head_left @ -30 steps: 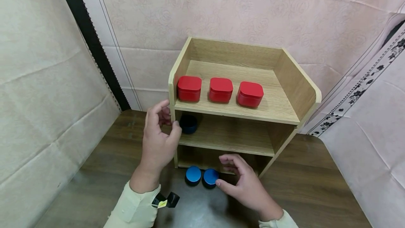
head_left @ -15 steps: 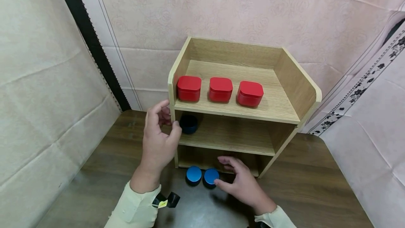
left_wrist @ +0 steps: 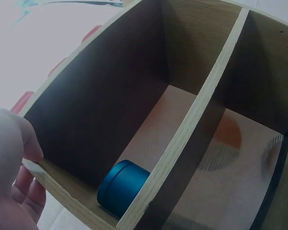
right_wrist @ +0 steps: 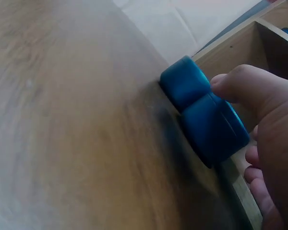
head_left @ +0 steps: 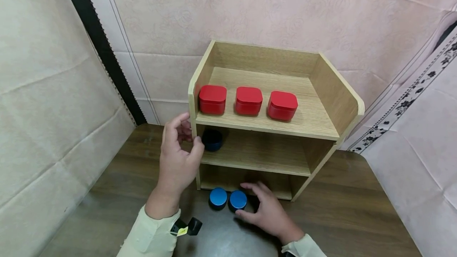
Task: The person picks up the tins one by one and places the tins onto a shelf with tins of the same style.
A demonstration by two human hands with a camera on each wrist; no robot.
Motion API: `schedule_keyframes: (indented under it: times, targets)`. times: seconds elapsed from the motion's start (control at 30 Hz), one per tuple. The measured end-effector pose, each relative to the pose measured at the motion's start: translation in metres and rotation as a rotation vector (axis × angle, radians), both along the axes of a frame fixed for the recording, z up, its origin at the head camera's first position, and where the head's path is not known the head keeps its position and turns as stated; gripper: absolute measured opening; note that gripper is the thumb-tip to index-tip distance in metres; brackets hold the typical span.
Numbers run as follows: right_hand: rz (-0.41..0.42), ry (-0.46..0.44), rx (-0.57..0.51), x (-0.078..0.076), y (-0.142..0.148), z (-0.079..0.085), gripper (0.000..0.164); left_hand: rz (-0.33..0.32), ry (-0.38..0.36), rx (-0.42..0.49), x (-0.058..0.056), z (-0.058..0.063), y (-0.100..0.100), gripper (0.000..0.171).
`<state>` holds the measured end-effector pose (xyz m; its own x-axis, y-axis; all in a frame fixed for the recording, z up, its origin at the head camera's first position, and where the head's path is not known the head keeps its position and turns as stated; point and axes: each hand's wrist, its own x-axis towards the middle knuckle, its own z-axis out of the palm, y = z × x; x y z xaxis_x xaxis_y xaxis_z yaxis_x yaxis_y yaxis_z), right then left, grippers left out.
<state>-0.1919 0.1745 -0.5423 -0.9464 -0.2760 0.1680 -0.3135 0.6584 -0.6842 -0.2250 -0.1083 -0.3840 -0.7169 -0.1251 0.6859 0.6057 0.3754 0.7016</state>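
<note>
My left hand grips the left side panel of a small wooden shelf, thumb on one side of the edge and fingers on the other. On its middle tier, close to that thumb, stands a dark blue round tin. Two more blue-lidded tins, a left one and a right one, stand side by side on the table before the bottom tier. My right hand is spread around the right tin, thumb on the near side and fingers toward the shelf. In the right wrist view the thumb overlaps the tins.
Three red boxes, a left, a middle and a right one, stand in a row on the shelf's top. Pale cloth hangs behind and at both sides of the brown table.
My right hand has moved left and toward me, from beside the right tin to around it. The left hand keeps its hold on the panel, and the tins stay in place.
</note>
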Motion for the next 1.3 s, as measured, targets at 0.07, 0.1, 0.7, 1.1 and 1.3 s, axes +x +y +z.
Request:
schedule_keyframes:
  times: [0.07,0.1,0.7,1.1,1.3]
  targets:
    - [-0.006,-0.008,0.011,0.0005,-0.0014,-0.0015,0.078,0.000,0.001,-0.001,0.0002,0.0003,0.0000,0.065]
    - [-0.006,-0.012,0.014,0.0008,-0.0020,-0.0017,0.078,0.000,0.001,-0.001,0.0004,0.0004,0.0000,0.065]
    - [0.040,0.071,0.072,-0.0002,-0.0052,-0.0052,0.063,-0.006,-0.010,0.005,0.0009,0.0017,-0.0007,0.065]
    - [0.037,0.062,0.063,0.0006,-0.0047,-0.0039,0.058,-0.002,-0.004,0.003,0.0000,0.0007,-0.0002,0.065]
    - [0.045,0.076,0.059,0.0001,-0.0049,-0.0039,0.057,-0.005,-0.009,0.004,0.0000,0.0010,-0.0009,0.065]
